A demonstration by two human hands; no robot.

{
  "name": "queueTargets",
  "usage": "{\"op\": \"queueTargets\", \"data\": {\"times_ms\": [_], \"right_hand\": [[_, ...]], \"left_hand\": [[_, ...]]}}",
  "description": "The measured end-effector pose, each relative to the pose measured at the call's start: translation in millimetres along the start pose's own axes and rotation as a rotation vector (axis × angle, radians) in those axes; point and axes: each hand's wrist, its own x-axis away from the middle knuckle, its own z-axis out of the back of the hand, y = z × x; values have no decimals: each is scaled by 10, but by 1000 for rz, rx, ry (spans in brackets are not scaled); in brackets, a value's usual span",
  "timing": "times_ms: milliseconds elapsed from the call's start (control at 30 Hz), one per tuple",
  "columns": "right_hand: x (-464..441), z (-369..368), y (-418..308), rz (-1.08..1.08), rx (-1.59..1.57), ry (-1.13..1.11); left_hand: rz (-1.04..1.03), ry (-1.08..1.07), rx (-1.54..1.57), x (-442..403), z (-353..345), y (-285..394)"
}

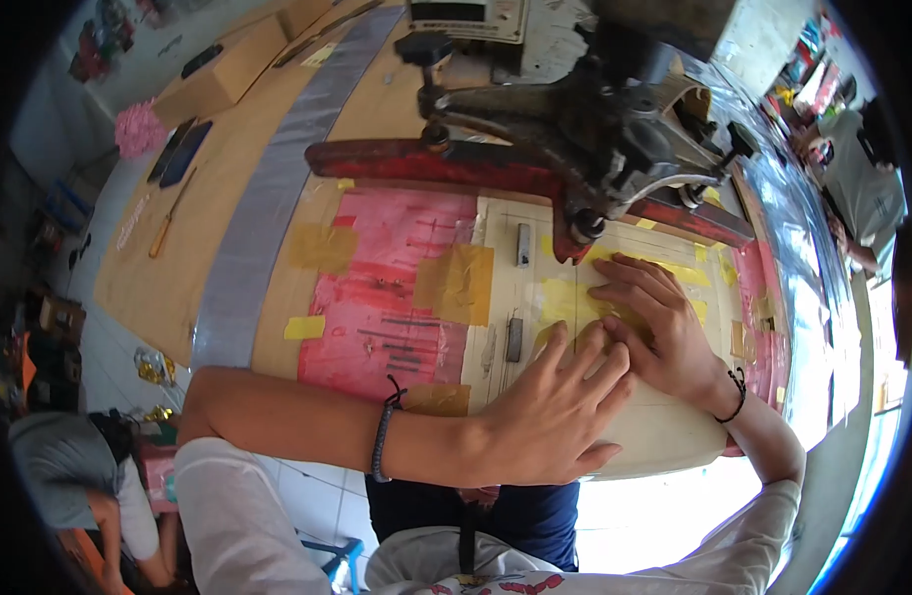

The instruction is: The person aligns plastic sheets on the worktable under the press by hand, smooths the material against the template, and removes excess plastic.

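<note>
Hiding part of the yellow tape [689, 275], both hands [550, 407] [669, 332] lie open, the board [664, 431] under their palms unseen.

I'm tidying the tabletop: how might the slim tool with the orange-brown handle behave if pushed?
The slim tool would probably roll or swivel, as its handle looks rounded. Its straight, thin shaft suggests stiffness, and its slender build hints that it is light.

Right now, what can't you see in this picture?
All in the head view:
- What is right under the left hand: its palm and fingers cover it.
- What is right under the right hand: the hand hides it.
- The top of the dark metal machine: cut off by the upper edge.
- The words on the pale panel: too small and blurry.
</note>
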Motion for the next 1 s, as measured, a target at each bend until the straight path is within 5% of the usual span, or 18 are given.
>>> {"op": "queueTargets", "data": {"times_ms": [500,600,700,1000], "right_hand": [[-7,-13,5,-13,-40,-24],[-20,-2,14,-3,-44,-25],[-14,0,17,20,-23,-12],[12,-1,6,22,-35,-3]], "left_hand": [[-17,-35,-62,0,2,3],[-73,1,54,29,20,51],[-359,-168,111,88,1,118],[-394,-232,49,134,-48,118]]}}
